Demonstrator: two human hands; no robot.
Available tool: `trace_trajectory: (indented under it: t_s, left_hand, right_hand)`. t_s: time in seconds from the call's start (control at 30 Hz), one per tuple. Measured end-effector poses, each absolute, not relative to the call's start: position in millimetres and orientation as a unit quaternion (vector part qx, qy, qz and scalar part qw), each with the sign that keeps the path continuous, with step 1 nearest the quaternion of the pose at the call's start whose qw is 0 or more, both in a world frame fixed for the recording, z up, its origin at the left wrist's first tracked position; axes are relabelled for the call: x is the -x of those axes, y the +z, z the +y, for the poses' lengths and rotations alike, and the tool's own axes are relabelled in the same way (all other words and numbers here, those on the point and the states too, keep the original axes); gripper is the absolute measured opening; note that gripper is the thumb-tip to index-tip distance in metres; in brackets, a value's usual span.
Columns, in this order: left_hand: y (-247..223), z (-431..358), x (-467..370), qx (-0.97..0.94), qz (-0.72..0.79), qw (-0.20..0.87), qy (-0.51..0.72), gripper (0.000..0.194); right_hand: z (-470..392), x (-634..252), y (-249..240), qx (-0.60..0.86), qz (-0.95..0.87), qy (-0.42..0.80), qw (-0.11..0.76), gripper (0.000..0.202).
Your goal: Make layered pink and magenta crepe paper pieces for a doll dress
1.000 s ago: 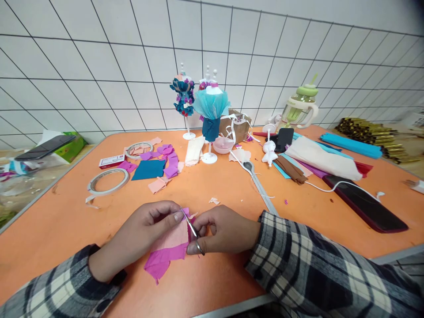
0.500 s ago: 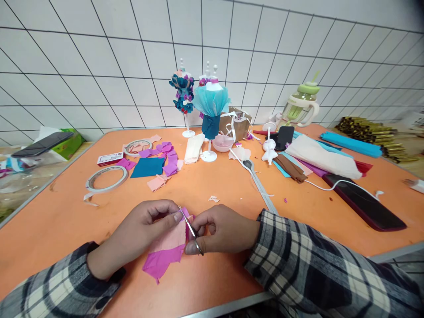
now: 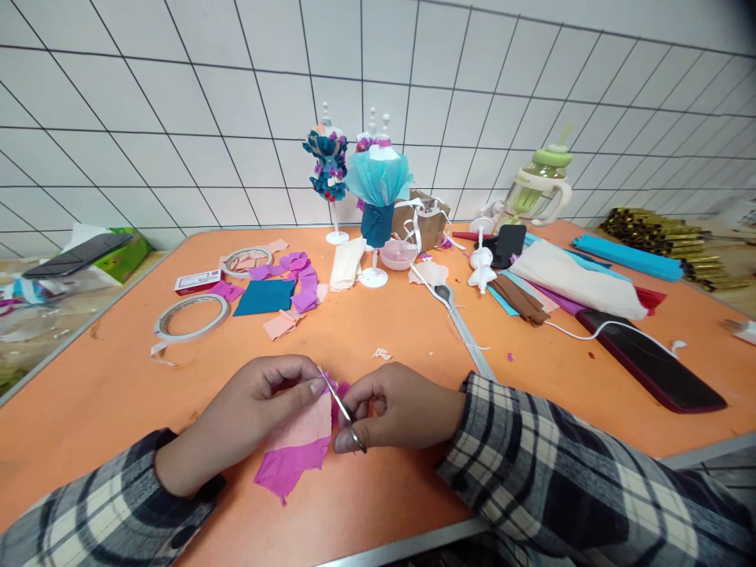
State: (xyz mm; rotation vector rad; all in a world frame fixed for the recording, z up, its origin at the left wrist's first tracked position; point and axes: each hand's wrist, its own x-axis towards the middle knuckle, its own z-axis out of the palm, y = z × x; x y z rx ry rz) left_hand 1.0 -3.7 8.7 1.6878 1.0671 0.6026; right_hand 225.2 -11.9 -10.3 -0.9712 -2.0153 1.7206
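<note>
My left hand (image 3: 275,402) pinches a stack of crepe paper between thumb and fingers. A peach sheet (image 3: 304,425) lies over a magenta sheet (image 3: 295,468), whose ragged lower end hangs below it. In my right hand (image 3: 381,405) are small metal scissors (image 3: 338,400), thumb at the handle loops. The blades point up and left, along the right edge of the paper, with their tips by my left thumb. A strip of magenta paper (image 3: 342,392) shows just right of the blades. Part of the handles is hidden by my right fingers.
Farther back stand small dress forms, one in a turquoise paper dress (image 3: 379,177). Tape rolls (image 3: 192,317), a blue paper square (image 3: 264,298) and purple scraps (image 3: 305,287) lie left. On the right are a phone (image 3: 653,362), folded crepe paper (image 3: 576,276) and a bottle (image 3: 539,185).
The scissors and my right hand have shifted very slightly right. Their blades look closer together now. My left hand keeps its hold on the paper.
</note>
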Motion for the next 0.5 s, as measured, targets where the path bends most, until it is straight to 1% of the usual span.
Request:
trace_trajectory:
  t_s: [0.2,0.5]
  left_hand:
    - [9.2,-4.7,-2.4,-0.699,0.440,0.507,0.248,0.027]
    - [9.9,-3.8,-0.4,-0.704,0.443,0.503,0.234,0.030]
  right_hand:
    - [-11.8,-226.1,-12.5,0.334,-0.703,0.606,0.162,0.035]
    - [-12.5,-226.7,-9.6,0.339,-0.700,0.608,0.158,0.039]
